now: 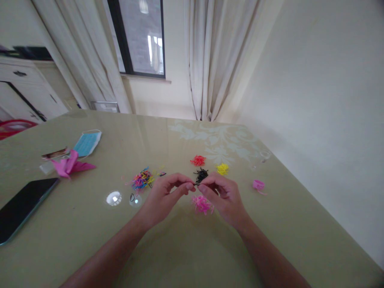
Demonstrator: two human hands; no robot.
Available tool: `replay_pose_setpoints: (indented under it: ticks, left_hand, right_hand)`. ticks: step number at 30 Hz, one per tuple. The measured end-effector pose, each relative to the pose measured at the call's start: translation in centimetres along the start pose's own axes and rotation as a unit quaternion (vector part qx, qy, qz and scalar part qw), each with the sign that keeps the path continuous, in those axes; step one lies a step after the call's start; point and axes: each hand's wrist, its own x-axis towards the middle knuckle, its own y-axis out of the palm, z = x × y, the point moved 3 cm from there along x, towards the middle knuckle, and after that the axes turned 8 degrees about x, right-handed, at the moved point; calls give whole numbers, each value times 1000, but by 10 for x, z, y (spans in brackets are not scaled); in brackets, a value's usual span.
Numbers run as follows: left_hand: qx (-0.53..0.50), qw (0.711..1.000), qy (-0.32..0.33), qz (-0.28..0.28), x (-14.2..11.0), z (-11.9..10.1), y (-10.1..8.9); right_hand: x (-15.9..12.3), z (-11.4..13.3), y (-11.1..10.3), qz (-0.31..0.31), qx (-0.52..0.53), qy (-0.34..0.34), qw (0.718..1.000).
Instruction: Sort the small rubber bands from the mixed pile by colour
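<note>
My left hand (168,196) and my right hand (223,196) meet fingertip to fingertip above the table. Between them a short black rubber band (196,184) is pinched from both sides, partly hidden by the fingers. Just behind the fingertips lies a pile of black rubber bands (201,174). Farther back is a small red pile (198,160), with a yellow pile (222,169) to its right. Nearer to me, beneath the hands, a pink pile (203,204) is spread out. Left of my left hand sits a mixed-colour pile (142,179), and one loose black band (132,197) rests in front of it.
At the left of the glossy table (186,256) lie a dark phone (24,206), a pink folded-paper shape (72,165) and a blue face mask (87,144). A curled pink piece (258,185) lies to the right. A white wall (324,120) borders the table's right edge.
</note>
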Motion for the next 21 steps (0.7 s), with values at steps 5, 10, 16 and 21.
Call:
replay_pose_setpoints:
  ticks: [5, 10, 16, 21]
  left_hand:
    - [-15, 1000, 2, 3, 2, 4, -1]
    - [44, 997, -29, -64, 13, 19, -23]
    - [470, 881, -49, -35, 19, 48, -46]
    - [563, 821, -83, 45, 20, 64, -45]
  right_hand:
    - [1, -4, -1, 0, -19, -1, 1000]
    - [8, -17, -14, -52, -200, -22, 978]
    - [15, -42, -24, -43, -415, 26, 908]
    - [18, -56, -21, -31, -462, 55, 884]
